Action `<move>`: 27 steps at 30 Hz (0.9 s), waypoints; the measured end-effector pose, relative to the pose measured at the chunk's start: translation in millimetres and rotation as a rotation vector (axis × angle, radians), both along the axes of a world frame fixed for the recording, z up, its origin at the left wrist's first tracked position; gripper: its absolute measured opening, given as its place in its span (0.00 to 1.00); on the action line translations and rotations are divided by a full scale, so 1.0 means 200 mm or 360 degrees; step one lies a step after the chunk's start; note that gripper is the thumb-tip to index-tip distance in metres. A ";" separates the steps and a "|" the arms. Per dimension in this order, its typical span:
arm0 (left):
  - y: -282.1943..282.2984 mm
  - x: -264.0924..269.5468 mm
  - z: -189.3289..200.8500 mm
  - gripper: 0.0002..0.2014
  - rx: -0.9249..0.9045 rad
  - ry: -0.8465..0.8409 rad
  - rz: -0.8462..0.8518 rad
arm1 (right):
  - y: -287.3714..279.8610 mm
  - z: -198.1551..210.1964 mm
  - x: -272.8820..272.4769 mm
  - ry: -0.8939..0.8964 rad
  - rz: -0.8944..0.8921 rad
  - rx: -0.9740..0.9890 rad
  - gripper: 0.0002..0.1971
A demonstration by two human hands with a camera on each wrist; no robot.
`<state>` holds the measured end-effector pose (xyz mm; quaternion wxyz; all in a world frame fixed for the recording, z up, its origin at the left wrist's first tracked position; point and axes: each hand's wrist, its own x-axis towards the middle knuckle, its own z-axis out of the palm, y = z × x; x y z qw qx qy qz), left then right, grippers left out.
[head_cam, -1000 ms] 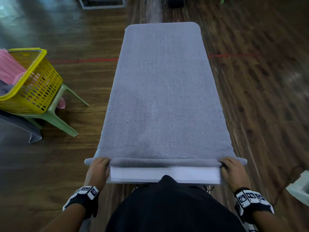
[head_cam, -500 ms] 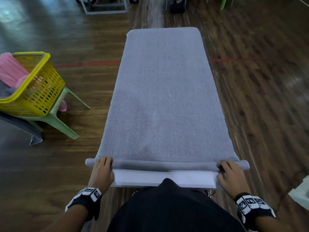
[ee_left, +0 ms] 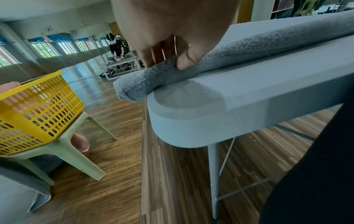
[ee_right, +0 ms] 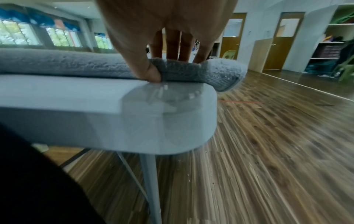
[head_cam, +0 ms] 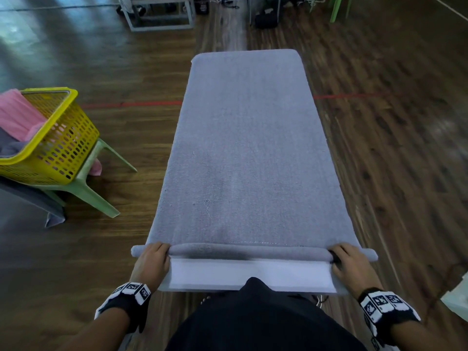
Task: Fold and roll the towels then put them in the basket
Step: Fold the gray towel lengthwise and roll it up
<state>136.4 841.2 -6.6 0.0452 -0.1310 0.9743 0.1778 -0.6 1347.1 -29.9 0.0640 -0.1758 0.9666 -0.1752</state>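
A long grey towel (head_cam: 247, 148) lies folded along the narrow white table (head_cam: 250, 274), its near end wound into a thin roll (head_cam: 249, 252). My left hand (head_cam: 153, 259) grips the roll's left end (ee_left: 153, 78), thumb underneath and fingers over the top. At the roll's right end (ee_right: 220, 72), my right hand (head_cam: 350, 264) holds it the same way, thumb pressed against the table top. A yellow perforated basket (head_cam: 54, 145) sits on a pale green stool (head_cam: 88, 191) to the left, with pink and grey cloth inside.
Wooden floor surrounds the table on both sides. A grey cloth (head_cam: 38, 203) hangs below the stool. A metal frame (head_cam: 159, 13) and a dark bag (head_cam: 266, 19) stand beyond the table's far end. A white object (head_cam: 455, 297) shows at the right edge.
Both hands have pushed the roll forward, away from me. The roll has grown thicker and more of the bare table front shows behind it.
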 end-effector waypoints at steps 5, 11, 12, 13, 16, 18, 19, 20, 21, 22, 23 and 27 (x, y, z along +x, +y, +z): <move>0.00 0.02 0.00 0.11 0.0013 0.0035 0.0001 | 0.05 -0.06 0.00 -0.0043 -0.0086 -0.0058 0.15; 0.00 0.03 0.03 0.10 0.0015 -0.0023 0.0011 | -0.01 0.02 0.01 0.0192 -0.0162 0.0111 0.13; 0.00 0.03 0.03 0.12 0.0007 -0.0060 0.0008 | -0.02 0.04 0.02 0.0158 -0.0206 0.0176 0.12; 0.00 0.02 0.04 0.13 -0.0010 -0.0105 0.0002 | -0.02 0.04 0.01 0.0125 -0.0232 0.0219 0.13; 0.01 -0.01 0.06 0.09 -0.0079 -0.0232 0.0026 | -0.01 0.03 -0.02 0.0003 -0.0184 0.0233 0.17; 0.01 -0.02 0.06 0.02 -0.0138 -0.0169 0.0098 | -0.01 0.05 -0.06 -0.0120 -0.0239 0.0179 0.11; 0.02 -0.02 0.05 0.04 -0.0183 -0.0124 0.0129 | -0.01 0.06 -0.06 -0.0086 -0.0302 0.0163 0.11; 0.02 -0.02 0.04 0.05 -0.0216 -0.0085 0.0152 | -0.01 0.07 -0.07 -0.0008 -0.0354 0.0181 0.12; 0.03 -0.02 0.04 0.04 -0.0254 -0.0015 0.0136 | -0.02 0.07 -0.07 0.0072 -0.0356 0.0189 0.14; 0.04 -0.02 0.03 0.04 -0.0233 0.0053 0.0104 | -0.02 0.07 -0.07 0.0130 -0.0289 0.0158 0.15; 0.06 -0.02 0.02 0.04 -0.0181 0.0111 0.0056 | -0.03 0.06 -0.07 0.0174 -0.0170 0.0100 0.17; 0.08 -0.01 0.02 0.11 -0.0153 0.0074 -0.0080 | -0.05 0.01 -0.05 0.0073 -0.0056 -0.0004 0.18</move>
